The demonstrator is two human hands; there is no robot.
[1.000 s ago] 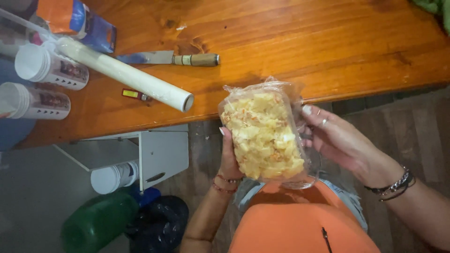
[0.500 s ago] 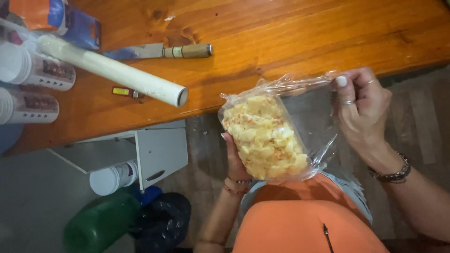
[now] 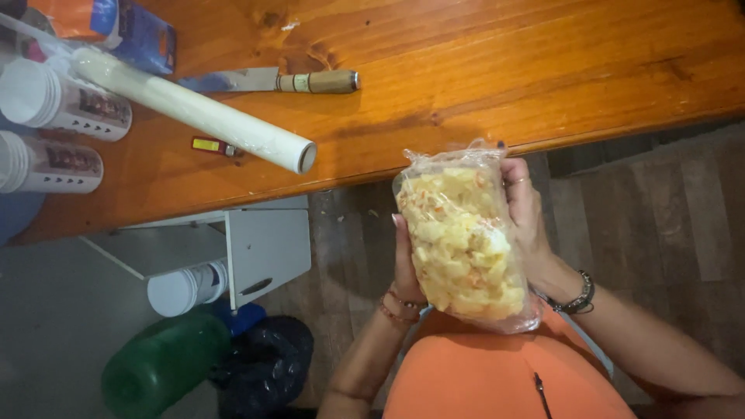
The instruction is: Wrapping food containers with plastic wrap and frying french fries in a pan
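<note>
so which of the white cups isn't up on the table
The white cup lying beside the white stand, below the table edge; the other two lie on the tabletop.

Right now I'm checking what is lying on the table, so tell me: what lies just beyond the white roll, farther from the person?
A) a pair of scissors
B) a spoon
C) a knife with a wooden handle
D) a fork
C: a knife with a wooden handle lies flat on the wooden table, just beyond the white roll, while both hands hold a clear bag of yellowish food.
</note>
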